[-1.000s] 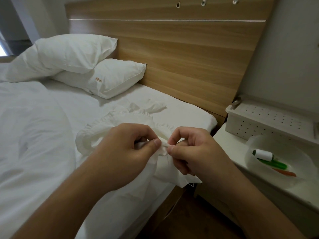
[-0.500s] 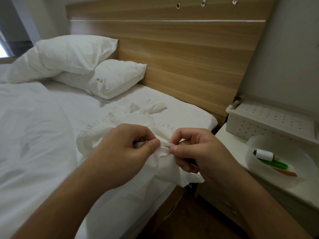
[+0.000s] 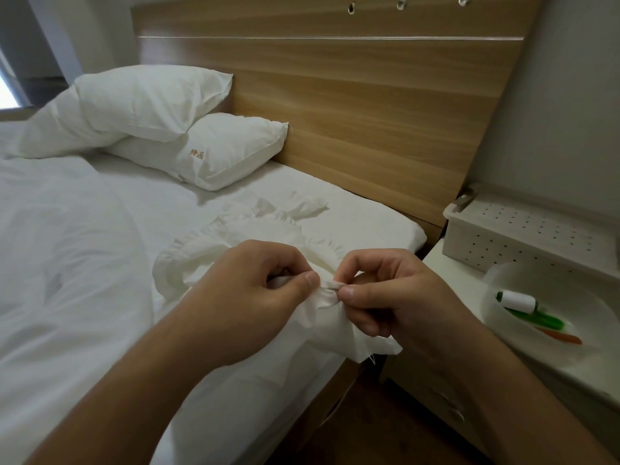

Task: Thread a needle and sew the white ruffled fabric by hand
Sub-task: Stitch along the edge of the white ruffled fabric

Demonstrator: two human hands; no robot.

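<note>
Head view: both hands work at the right edge of the white-sheeted bed (image 3: pixel 352 209), close to the wooden headboard (image 3: pixel 352 95).
Fabric: white ruffled cotton fabric (image 3: pixel 235 243) lies bunched on the bed near that edge; one fold is lifted between the hands and a loose corner hangs past the edge.
Left hand (image 3: pixel 255 297): thumb and curled fingers pinch the lifted fold.
Right hand (image 3: pixel 396 293): thumb and forefinger pinch the same fold just beside the left thumb; a thin dark sliver (image 3: pixel 332 288) shows between them, possibly the needle, too small to confirm.
Thread: not visible.
Step (judged): sewing under way, a stitch being set in the fold.
Next move (judged): keep the fold taut, pass the needle through and draw the thread out without puckering.
Nightstand: white round bowl (image 3: pixel 503 280) holds a white thread spool (image 3: pixel 518 301) and green and orange pens.
</note>
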